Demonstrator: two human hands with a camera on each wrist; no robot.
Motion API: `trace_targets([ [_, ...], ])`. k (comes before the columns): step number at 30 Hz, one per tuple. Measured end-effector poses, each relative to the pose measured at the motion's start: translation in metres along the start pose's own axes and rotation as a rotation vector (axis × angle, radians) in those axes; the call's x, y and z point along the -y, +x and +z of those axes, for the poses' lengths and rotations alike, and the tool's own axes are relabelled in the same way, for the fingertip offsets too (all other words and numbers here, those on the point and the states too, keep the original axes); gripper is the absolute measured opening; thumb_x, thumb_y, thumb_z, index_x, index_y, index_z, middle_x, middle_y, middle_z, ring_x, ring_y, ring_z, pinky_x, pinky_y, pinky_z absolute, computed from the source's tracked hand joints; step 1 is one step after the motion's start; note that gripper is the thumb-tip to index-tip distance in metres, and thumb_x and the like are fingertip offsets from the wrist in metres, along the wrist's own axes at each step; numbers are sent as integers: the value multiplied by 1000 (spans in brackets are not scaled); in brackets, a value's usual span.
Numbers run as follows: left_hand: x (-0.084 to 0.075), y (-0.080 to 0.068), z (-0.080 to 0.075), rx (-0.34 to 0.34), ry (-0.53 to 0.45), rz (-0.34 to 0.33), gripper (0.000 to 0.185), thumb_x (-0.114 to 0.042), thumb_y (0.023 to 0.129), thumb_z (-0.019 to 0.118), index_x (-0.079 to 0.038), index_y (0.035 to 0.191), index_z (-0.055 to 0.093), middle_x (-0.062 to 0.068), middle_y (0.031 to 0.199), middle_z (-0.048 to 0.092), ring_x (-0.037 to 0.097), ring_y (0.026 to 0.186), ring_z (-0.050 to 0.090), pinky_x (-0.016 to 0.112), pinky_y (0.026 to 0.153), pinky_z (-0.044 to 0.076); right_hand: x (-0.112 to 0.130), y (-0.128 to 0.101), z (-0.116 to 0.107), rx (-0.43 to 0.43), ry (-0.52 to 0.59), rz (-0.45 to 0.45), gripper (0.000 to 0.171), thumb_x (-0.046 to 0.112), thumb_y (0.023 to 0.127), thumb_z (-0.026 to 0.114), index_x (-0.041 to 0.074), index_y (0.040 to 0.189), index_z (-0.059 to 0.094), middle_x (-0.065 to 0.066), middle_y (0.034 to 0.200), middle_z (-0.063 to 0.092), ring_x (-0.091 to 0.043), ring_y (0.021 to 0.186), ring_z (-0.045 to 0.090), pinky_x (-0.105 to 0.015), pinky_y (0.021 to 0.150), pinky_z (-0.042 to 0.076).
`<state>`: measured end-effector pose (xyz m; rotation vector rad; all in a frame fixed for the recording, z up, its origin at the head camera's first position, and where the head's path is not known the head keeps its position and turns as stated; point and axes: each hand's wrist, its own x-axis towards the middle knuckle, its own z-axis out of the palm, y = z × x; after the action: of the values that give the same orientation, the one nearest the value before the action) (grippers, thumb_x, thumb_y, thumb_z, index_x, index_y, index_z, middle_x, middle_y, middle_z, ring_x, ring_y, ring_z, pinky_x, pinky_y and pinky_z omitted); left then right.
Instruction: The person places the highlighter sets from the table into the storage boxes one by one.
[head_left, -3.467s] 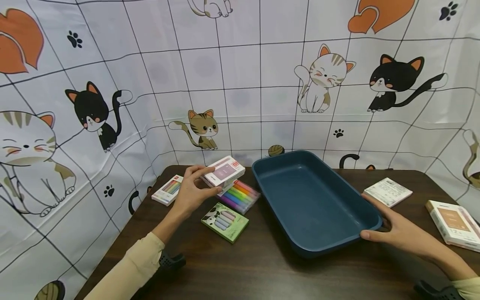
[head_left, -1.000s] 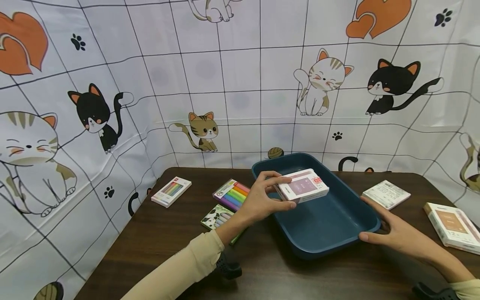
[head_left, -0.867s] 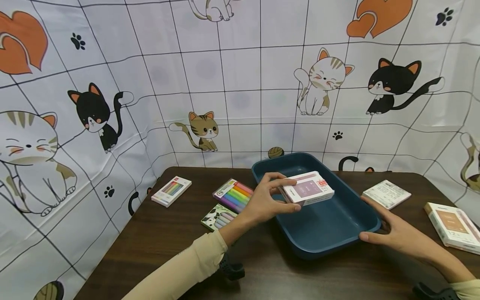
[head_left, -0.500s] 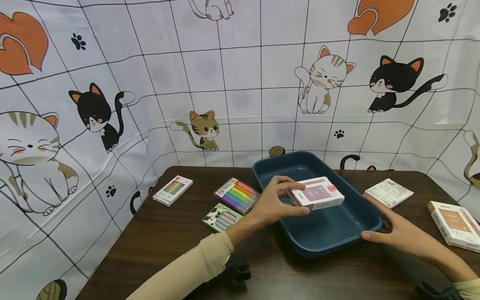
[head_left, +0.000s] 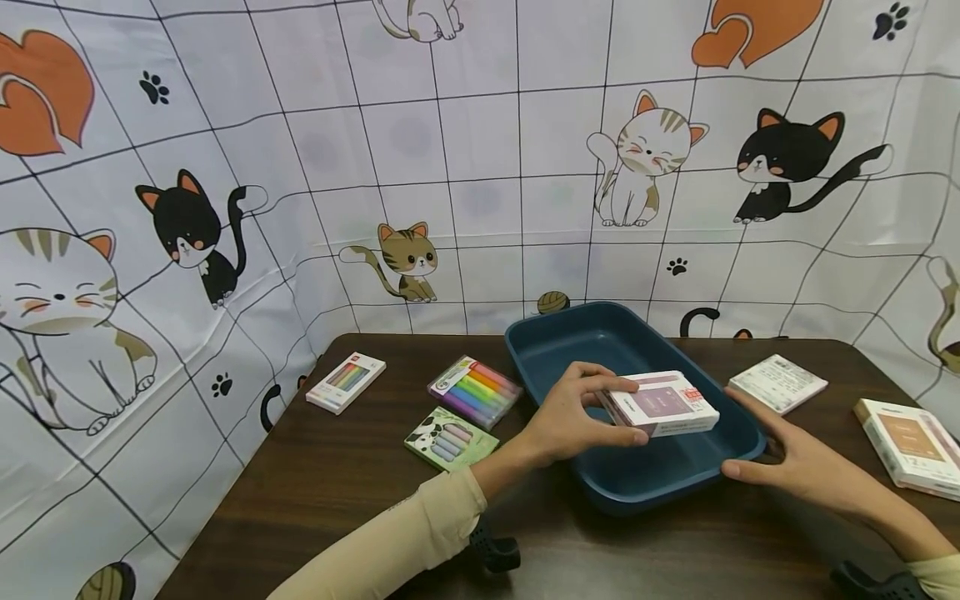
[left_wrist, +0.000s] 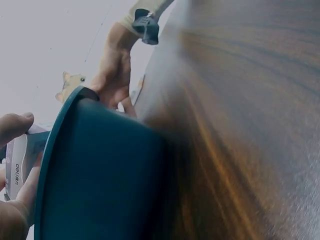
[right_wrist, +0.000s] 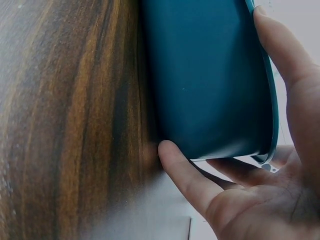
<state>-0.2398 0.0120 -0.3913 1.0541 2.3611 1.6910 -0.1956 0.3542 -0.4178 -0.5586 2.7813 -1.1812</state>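
Observation:
My left hand (head_left: pixel 573 417) pinches a small white-and-mauve box (head_left: pixel 667 404) between thumb and fingers. The box is held over the inside of a deep blue plastic basin (head_left: pixel 588 342), slightly tilted. In the left wrist view the box end (left_wrist: pixel 18 162), printed with small lettering, shows beyond the outer wall of the basin (left_wrist: pixel 100 165). My right hand (head_left: pixel 787 454) holds the near right corner of the basin. In the right wrist view its thumb lies at the rim and its other fingers (right_wrist: pixel 182 172) reach round the end wall.
Left of the basin on the dark wooden table (head_left: pixel 315 492) lie a rainbow marker pack (head_left: pixel 476 390), a green box (head_left: pixel 450 439) with a panda print and a white pencil box (head_left: pixel 347 382). On the right lie a white box (head_left: pixel 778 383) and a white-and-orange box (head_left: pixel 911 446). A cat-print curtain (head_left: pixel 480 167) hangs behind.
My left hand has carried the white-and-mauve box from above the marker pack rightward over the basin, still moving right and slightly nearer lately. My right hand has stayed at the basin's corner.

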Motion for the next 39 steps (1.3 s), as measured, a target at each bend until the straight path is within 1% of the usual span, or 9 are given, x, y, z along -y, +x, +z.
trace_targets([
  [6, -1, -1, 6, 22, -11, 5, 55, -25, 79, 90, -19, 131, 72, -7, 134, 42, 10, 103, 51, 39, 92, 53, -1, -1, 1, -18, -26, -15, 94, 21, 95, 74, 24, 165, 12, -25, 159, 24, -12, 125, 47, -18, 85, 47],
  [9, -2, -1, 7, 23, -11, 0, 54, -25, 80, 90, -19, 130, 72, -7, 134, 42, 10, 104, 50, 39, 92, 52, -1, -2, 1, -13, -14, -11, 94, 21, 96, 74, 22, 165, 12, -26, 159, 24, -7, 123, 47, -19, 85, 48],
  [13, -1, -2, 6, 26, -3, -2, 53, -26, 80, 89, -20, 130, 73, -7, 134, 42, 11, 108, 48, 33, 90, 51, 0, -1, 0, -4, -5, -3, 92, 20, 96, 73, 18, 165, 12, -27, 158, 24, -22, 123, 51, -20, 84, 49],
  [20, 0, -2, 7, 36, -10, 15, 53, -26, 80, 89, -19, 130, 71, -8, 135, 43, 10, 112, 46, 27, 92, 49, 0, -2, 1, 2, 8, -23, 93, 18, 96, 73, 22, 165, 11, -29, 156, 28, -11, 121, 52, -21, 84, 50],
  [25, -3, -3, 7, 27, -71, -47, 57, -29, 83, 87, -25, 136, 65, -7, 129, 45, 9, 108, 58, 26, 83, 56, 1, -2, 1, 14, 48, -26, 94, 17, 96, 73, 27, 165, 9, -30, 155, 26, -25, 118, 55, -24, 80, 52],
  [28, -5, -2, 4, -14, -24, -57, 57, -36, 87, 82, -27, 139, 61, -7, 126, 51, 10, 105, 62, 26, 78, 57, 2, -2, 1, 10, 41, -22, 94, 18, 96, 73, 28, 165, 10, -29, 155, 26, -25, 116, 55, -24, 79, 51],
  [32, -5, -1, -2, -66, 46, -7, 56, -40, 92, 76, -23, 142, 58, -7, 121, 60, 12, 108, 62, 26, 82, 55, 2, -2, 1, 9, 29, -29, 94, 18, 96, 73, 26, 166, 10, -29, 157, 25, -31, 124, 52, -23, 81, 51],
  [36, -6, -1, -8, -81, 35, 28, 53, -37, 94, 73, -22, 142, 57, -3, 121, 63, 16, 110, 62, 26, 85, 54, 2, -2, 1, 17, 41, -28, 95, 17, 96, 72, 24, 166, 8, -32, 157, 21, -49, 126, 46, -25, 80, 52],
  [39, -8, 0, -10, -75, 29, 54, 52, -35, 94, 72, -22, 142, 57, 0, 122, 63, 17, 110, 63, 26, 87, 54, 2, -2, 0, 16, 42, -23, 96, 17, 96, 72, 24, 166, 7, -33, 157, 21, -49, 124, 48, -25, 78, 52],
])
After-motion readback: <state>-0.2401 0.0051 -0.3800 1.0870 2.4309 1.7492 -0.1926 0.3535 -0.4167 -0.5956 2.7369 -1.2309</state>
